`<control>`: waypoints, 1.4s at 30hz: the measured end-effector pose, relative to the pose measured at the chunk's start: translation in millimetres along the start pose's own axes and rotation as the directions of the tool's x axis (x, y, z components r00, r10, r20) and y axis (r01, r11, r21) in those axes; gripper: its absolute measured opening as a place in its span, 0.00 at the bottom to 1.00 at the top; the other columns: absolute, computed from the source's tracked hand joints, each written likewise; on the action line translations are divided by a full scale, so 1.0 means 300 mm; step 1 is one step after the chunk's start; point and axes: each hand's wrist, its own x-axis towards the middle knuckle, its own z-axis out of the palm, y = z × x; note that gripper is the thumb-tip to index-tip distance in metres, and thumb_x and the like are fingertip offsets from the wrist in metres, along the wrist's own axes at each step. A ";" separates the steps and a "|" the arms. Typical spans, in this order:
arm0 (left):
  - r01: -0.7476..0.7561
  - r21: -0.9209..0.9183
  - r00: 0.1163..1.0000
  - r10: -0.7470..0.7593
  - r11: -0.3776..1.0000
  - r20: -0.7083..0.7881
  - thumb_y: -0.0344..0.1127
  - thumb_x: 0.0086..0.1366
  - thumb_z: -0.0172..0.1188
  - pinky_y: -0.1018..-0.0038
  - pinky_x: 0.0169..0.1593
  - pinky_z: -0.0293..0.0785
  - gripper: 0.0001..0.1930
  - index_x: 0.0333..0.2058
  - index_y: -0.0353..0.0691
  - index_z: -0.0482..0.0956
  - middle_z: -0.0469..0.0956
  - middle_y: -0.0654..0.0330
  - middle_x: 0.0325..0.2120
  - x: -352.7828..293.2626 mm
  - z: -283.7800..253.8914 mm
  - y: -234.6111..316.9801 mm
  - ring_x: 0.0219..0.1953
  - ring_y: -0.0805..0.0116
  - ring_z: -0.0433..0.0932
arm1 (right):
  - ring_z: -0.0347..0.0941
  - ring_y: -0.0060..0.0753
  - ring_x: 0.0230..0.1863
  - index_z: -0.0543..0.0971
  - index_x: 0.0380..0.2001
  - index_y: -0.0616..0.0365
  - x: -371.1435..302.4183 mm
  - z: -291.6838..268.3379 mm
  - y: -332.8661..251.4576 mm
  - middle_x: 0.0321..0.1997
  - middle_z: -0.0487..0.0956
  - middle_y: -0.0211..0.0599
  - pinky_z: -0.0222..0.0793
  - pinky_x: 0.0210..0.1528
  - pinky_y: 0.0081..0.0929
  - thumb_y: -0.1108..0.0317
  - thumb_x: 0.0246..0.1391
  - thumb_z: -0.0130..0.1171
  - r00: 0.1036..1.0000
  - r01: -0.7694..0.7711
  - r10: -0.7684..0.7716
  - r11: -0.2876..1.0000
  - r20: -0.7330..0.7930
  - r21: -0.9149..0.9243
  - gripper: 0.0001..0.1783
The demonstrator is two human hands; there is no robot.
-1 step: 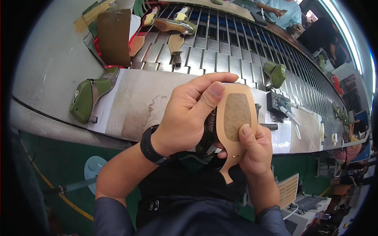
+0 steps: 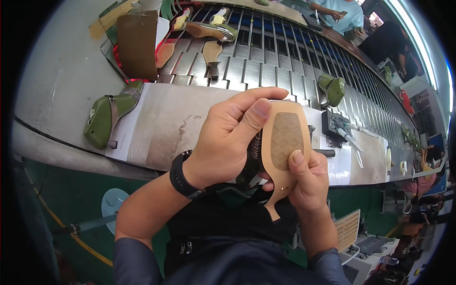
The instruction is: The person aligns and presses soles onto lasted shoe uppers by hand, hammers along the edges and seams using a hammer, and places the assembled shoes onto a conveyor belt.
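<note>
Both hands hold a shoe sole (image 2: 286, 140), tan with a darker diamond-textured patch, bottom side up in front of my body. My left hand (image 2: 232, 133) is closed round its toe end, thumb pressed on the edge and fingers curled over the top. My right hand (image 2: 308, 183) grips the narrower waist, its thumb lying on the patch's lower edge. A dark upper with a glittery strip (image 2: 255, 147) shows beneath the sole, mostly hidden by my left hand. The narrow tan tail of the sole points down toward my lap.
A green shoe last with a strapped shoe (image 2: 107, 116) lies on the bench at left. Behind runs a slatted metal conveyor (image 2: 247, 66) carrying shoes and soles. Another green last (image 2: 332, 89), a black block (image 2: 334, 124) and brushes (image 2: 350, 140) stand at right. A person (image 2: 342, 21) works across.
</note>
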 end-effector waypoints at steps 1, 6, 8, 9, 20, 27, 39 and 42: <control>0.001 -0.002 1.000 -0.001 1.000 -0.001 0.45 0.83 0.48 0.72 0.60 0.78 0.25 0.65 0.30 0.72 0.82 0.52 0.54 0.003 -0.002 -0.008 0.55 0.71 0.81 | 0.86 0.35 0.34 0.80 0.51 0.74 0.003 0.000 0.002 0.40 0.86 0.51 0.87 0.37 0.30 0.57 0.76 0.54 1.000 -0.002 0.002 1.000 -0.001 -0.001 0.24; 0.085 -0.312 0.996 -0.071 0.946 0.054 0.46 0.81 0.55 0.72 0.61 0.76 0.31 0.72 0.31 0.64 0.80 0.51 0.57 0.005 -0.011 -0.016 0.58 0.71 0.79 | 0.86 0.34 0.33 0.80 0.51 0.73 0.008 -0.004 0.009 0.38 0.86 0.50 0.86 0.37 0.29 0.56 0.76 0.54 1.000 0.016 -0.017 1.000 -0.020 -0.010 0.24; 0.046 -0.157 0.998 -0.037 0.987 0.057 0.44 0.79 0.58 0.72 0.61 0.75 0.32 0.72 0.31 0.62 0.80 0.52 0.57 -0.007 -0.005 -0.019 0.58 0.71 0.78 | 0.86 0.34 0.33 0.80 0.51 0.73 0.007 -0.002 0.011 0.38 0.86 0.50 0.86 0.37 0.29 0.56 0.76 0.54 1.000 0.019 -0.020 1.000 -0.024 -0.013 0.24; 0.002 0.003 0.998 -0.002 1.000 0.067 0.41 0.78 0.61 0.72 0.62 0.75 0.33 0.73 0.32 0.61 0.80 0.52 0.57 -0.008 -0.004 -0.021 0.59 0.71 0.78 | 0.86 0.34 0.33 0.80 0.51 0.73 0.009 -0.002 0.011 0.38 0.86 0.50 0.86 0.36 0.29 0.56 0.76 0.54 0.999 0.025 -0.025 1.000 -0.029 -0.017 0.24; -0.007 -0.025 0.989 0.003 1.000 -0.147 0.44 0.83 0.48 0.66 0.58 0.81 0.22 0.59 0.29 0.75 0.83 0.40 0.53 -0.075 0.005 0.011 0.53 0.61 0.84 | 0.84 0.24 0.31 0.84 0.45 0.70 -0.051 0.101 0.005 0.33 0.88 0.39 0.80 0.33 0.23 0.62 0.74 0.58 0.999 0.028 -0.023 0.978 0.029 -0.205 0.17; 0.041 -0.021 0.941 -0.046 0.999 -0.336 0.46 0.79 0.42 0.58 0.57 0.82 0.24 0.52 0.28 0.74 0.82 0.29 0.48 -0.171 -0.095 0.119 0.50 0.47 0.85 | 0.83 0.25 0.25 0.84 0.41 0.67 -0.052 0.117 0.106 0.27 0.86 0.40 0.77 0.28 0.24 0.66 0.69 0.64 0.953 0.297 -0.229 0.843 0.200 -0.449 0.12; 0.127 0.488 0.855 0.154 0.863 -0.495 0.31 0.66 0.74 0.80 0.38 0.77 0.09 0.39 0.31 0.86 0.85 0.62 0.31 -0.243 -0.144 0.170 0.33 0.79 0.81 | 0.74 0.41 0.17 0.81 0.34 0.61 0.009 0.241 0.145 0.20 0.75 0.40 0.68 0.20 0.36 0.72 0.62 0.68 0.854 0.521 -0.410 0.665 0.321 -0.535 0.06; 0.121 0.576 0.850 0.215 0.809 -0.481 0.31 0.65 0.75 0.80 0.38 0.77 0.11 0.40 0.31 0.85 0.85 0.62 0.31 -0.239 -0.139 0.163 0.33 0.79 0.81 | 0.74 0.42 0.17 0.80 0.33 0.61 0.006 0.241 0.133 0.20 0.75 0.40 0.67 0.20 0.36 0.72 0.62 0.69 0.891 0.455 -0.366 0.702 0.270 -0.548 0.06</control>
